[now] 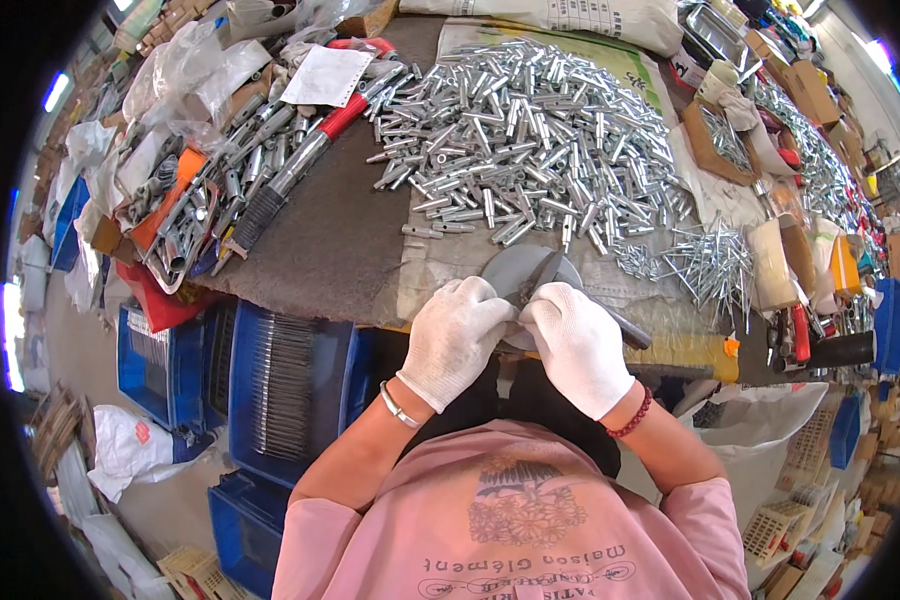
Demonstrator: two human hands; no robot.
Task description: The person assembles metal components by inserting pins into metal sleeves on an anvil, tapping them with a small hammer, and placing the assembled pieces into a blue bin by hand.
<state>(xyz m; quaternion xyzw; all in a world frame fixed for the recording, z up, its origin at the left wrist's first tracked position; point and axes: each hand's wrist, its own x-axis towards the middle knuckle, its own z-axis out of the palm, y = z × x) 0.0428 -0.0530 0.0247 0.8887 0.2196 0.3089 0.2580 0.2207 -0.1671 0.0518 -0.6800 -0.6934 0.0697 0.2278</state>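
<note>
My left hand (455,338) and my right hand (580,345), both in white knit gloves, meet at the table's front edge. Their fingertips are pinched close together, and whatever lies between them is hidden or too small to name. Just beyond the fingers is a round grey disc (502,266) with a dark metal piece (544,270) across it. A dark rod (625,326) sticks out to the right from behind my right hand. A large heap of short silvery metal tubes (540,140) spreads over the table behind the disc. Thin nail-like pins (715,262) lie in a pile at the right.
Left on the table are a long red-and-metal tool (305,165), a white paper sheet (327,76) and jumbled tools. Blue bins (245,395) stand below left, one holding thin rods. An open cardboard box (715,140) and more metal parts crowd the right side.
</note>
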